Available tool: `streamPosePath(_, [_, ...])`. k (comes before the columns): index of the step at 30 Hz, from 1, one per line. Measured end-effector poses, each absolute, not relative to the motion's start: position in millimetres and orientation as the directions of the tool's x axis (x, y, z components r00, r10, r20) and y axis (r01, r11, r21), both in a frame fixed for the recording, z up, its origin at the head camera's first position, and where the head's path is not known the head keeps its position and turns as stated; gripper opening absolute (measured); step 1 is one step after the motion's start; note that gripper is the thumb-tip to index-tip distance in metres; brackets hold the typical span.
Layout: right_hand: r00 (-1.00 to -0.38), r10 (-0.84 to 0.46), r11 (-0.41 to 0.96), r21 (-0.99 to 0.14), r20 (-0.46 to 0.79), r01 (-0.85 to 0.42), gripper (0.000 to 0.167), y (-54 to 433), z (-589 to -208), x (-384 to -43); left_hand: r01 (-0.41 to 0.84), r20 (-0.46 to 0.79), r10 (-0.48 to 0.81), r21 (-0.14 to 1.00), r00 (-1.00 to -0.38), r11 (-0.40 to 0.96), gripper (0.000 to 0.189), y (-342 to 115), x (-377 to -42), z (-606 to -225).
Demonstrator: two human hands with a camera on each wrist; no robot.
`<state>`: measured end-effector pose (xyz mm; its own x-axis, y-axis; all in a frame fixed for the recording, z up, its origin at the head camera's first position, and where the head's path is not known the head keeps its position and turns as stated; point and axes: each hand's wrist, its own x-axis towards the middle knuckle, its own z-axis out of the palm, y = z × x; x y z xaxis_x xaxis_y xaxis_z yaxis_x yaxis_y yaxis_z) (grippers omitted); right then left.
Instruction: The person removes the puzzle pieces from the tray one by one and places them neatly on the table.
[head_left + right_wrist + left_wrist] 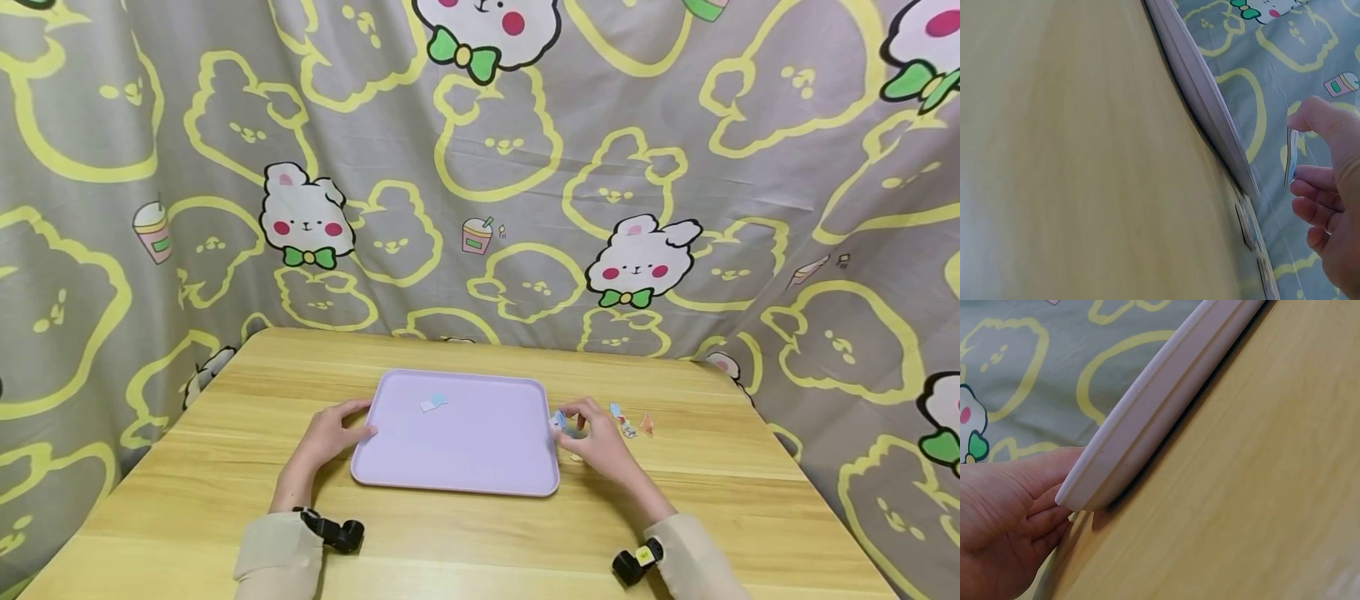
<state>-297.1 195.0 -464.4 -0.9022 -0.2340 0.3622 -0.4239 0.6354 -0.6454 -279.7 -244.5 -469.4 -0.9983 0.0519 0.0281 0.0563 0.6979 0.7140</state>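
A lilac tray lies flat on the wooden table, between both hands. My left hand holds its left edge, the thumb over the rim and the other fingers low against the outer side, as the left wrist view shows. Just off the tray's right edge, my right hand pinches a thin, light blue puzzle piece between thumb and forefinger, on edge. A small white and pale blue puzzle piece pair lies in the tray's upper left part.
Right of my right hand, several small colourful pieces lie loose on the table, with an orange piece among them. A grey curtain with yellow outlines and rabbits hangs behind the table and along its sides.
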Motion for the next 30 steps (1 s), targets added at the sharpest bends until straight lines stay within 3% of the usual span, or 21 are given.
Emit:
streamPosePath(19, [-0.896,-0.230,0.660,-0.616,0.380,-0.431,0.044,248.2,-472.5,-291.5,0.054,0.024,0.052,0.715,-0.998,0.697,0.055,-244.0,-279.3,-468.0])
streamPosePath(30, [-0.928,-0.195,0.744,-0.568,0.318,-0.351,0.041,274.1,-471.7,-286.6,0.058,0.029,0.053,0.711,-0.998,0.700,0.054,-244.1,-278.8,-468.2])
